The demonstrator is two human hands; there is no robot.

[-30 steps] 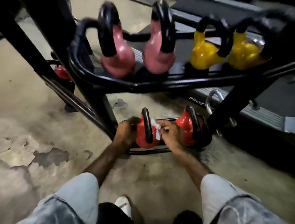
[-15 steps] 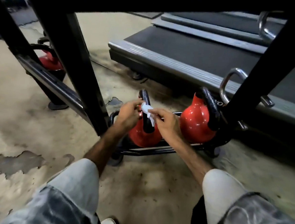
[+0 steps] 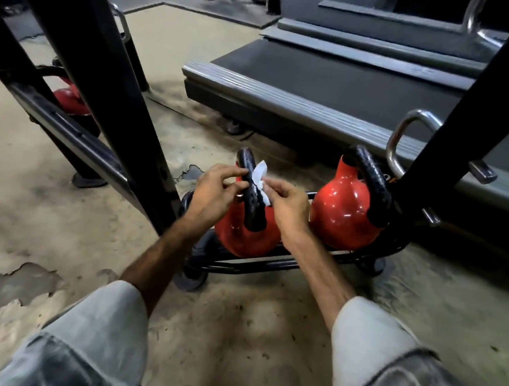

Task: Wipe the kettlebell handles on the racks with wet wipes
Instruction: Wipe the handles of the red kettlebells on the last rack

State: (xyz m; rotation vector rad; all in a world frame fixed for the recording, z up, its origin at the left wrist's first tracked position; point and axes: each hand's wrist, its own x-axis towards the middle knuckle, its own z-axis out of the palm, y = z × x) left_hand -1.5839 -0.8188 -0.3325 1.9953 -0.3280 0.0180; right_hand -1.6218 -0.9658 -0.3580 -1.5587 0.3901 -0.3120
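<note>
Closer now than half a second ago, both hands have risen up the black handle (image 3: 252,189) of the near red kettlebell (image 3: 243,237) on the low rack (image 3: 241,263). Right hand (image 3: 287,203) pinches the white wipe (image 3: 260,181) against it; left hand (image 3: 215,189) pinches the handle's other side. Cracked, peeling concrete floor (image 3: 30,236); treadmill (image 3: 331,86) behind.

Low black rack rail (image 3: 250,264) on worn concrete floor (image 3: 48,207), two red kettlebells (image 3: 344,221) seated on it
</note>
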